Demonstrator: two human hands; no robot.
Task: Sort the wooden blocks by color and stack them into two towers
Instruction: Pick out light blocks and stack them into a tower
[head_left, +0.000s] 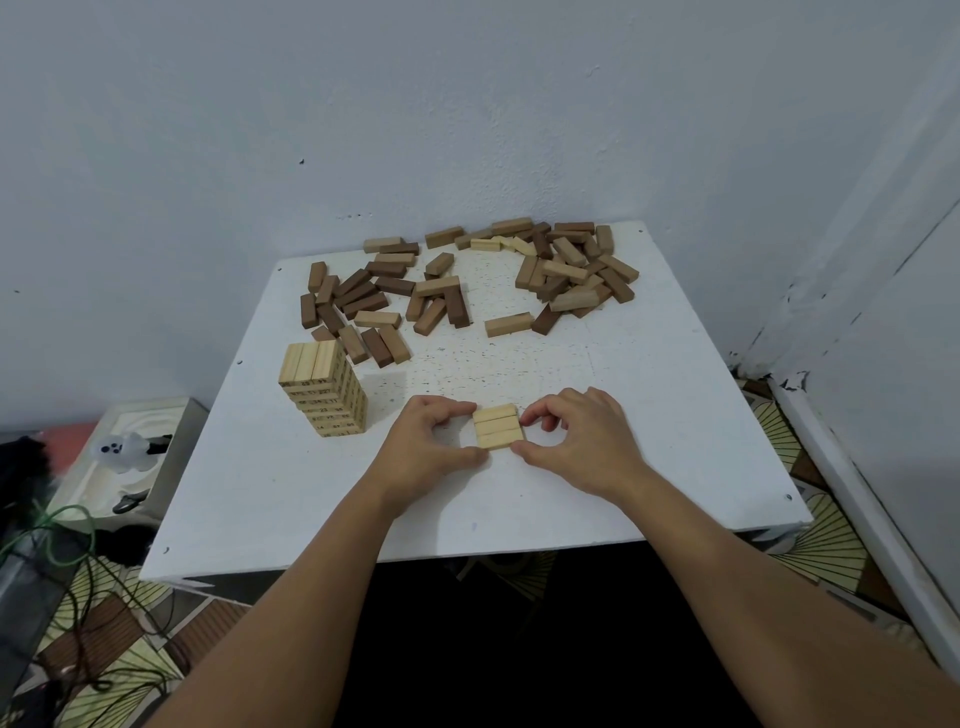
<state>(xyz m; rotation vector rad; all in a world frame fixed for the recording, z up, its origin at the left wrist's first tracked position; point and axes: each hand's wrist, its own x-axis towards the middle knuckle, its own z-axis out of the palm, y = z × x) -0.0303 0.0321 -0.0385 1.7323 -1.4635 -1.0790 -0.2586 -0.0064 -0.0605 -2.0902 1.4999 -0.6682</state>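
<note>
Near the front of the counter (649, 415), left hand (426, 447) and right hand (582, 441) pinch the ends of a flat row of three pale blocks (497, 427), which look light, stiff and smooth, best squeezed at both ends.

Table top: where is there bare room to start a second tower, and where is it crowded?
Bare: the table's right side beside the right hand, and the near edge left of the left hand. Crowded: loose blocks along the far edge; the light tower fills the left.
</note>
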